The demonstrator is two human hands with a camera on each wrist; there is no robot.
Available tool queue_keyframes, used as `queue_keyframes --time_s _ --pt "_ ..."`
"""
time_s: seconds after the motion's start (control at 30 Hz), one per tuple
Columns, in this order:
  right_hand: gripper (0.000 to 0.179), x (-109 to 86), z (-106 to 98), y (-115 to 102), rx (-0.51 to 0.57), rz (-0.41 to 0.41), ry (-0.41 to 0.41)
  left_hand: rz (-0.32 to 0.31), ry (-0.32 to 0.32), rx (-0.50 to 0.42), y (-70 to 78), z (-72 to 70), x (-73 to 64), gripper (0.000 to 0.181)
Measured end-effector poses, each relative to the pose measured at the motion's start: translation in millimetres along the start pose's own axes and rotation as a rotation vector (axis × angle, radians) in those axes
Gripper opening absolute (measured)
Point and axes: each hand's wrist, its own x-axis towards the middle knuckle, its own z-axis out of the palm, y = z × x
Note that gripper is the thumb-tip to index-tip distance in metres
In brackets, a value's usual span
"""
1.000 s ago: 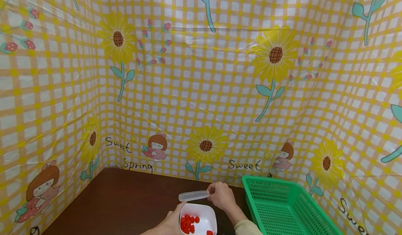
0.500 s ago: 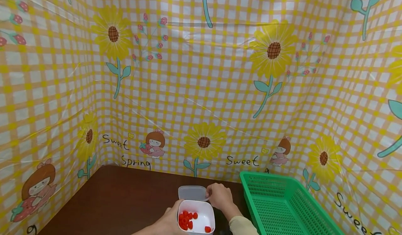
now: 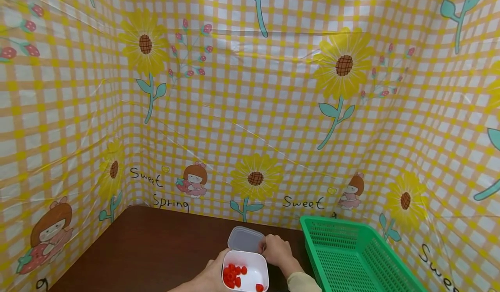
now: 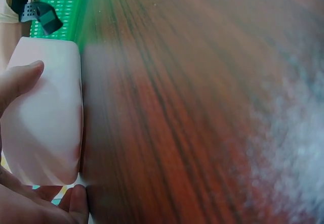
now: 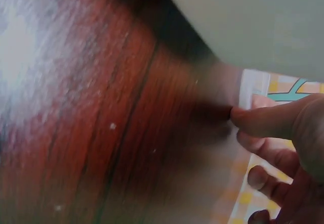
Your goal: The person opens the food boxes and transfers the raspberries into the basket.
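Note:
My left hand (image 3: 211,275) grips the left side of a white square plastic container (image 3: 254,268). Several small red raspberry-like pieces (image 3: 231,276) lie in it, mostly bunched at its left, with one at the lower right. In the left wrist view, the thumb (image 4: 24,80) presses against the container's smooth wall (image 4: 45,113). Just behind the container, my right hand (image 3: 278,252) pinches a translucent lid (image 3: 245,239) by its right edge. The lid's broad face is turned to the head camera. In the right wrist view, thumb and fingers (image 5: 266,120) meet at the lid's edge.
A green perforated plastic basket (image 3: 337,264) stands on the dark brown table (image 3: 156,244), right of the right hand. Checked sunflower cloth (image 3: 250,123) walls off the back and both sides. A small black object (image 4: 45,19) shows by the right sleeve in the left wrist view.
The lid has turned from nearly edge-on to showing its full face, and shifted slightly right. My right hand moved with it. The left hand keeps holding the container in about the same place.

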Motion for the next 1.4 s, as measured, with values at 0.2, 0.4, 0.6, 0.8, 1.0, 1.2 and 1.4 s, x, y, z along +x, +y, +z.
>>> queue_keyframes --time_s 0.2,0.4,0.6,0.8,1.0,1.2,1.4 --pt "0.014 1.4 -2.6 -3.9 0.030 0.050 -0.028 -0.039 -0.006 -0.035 0.4 0.5 0.5 0.100" --pt "0.015 -0.1 -8.5 -8.5 0.044 0.065 -0.033 -0.084 -0.005 -0.079 -0.7 1.5 1.5 0.101" --pt "0.020 -0.3 -17.3 -14.6 0.107 0.077 0.027 -0.021 0.024 -0.039 -1.7 -1.8 0.3 0.100" --pt "0.011 -3.3 -30.1 -23.5 0.223 0.077 0.068 -0.013 0.067 -0.053 0.9 -6.3 -6.5 0.093" --pt "0.012 -7.8 -38.8 -28.2 0.319 0.078 0.090 -0.046 0.156 -0.070 11.2 -7.4 -16.6 0.084" --pt "0.013 -16.2 -44.5 -34.7 0.436 0.032 0.120 -0.043 0.254 -0.042 16.6 -6.7 -24.8 0.067" --pt "0.014 -22.3 -46.7 -39.0 0.506 0.005 0.112 -0.058 0.282 -0.079 15.3 -3.0 -29.8 0.058"
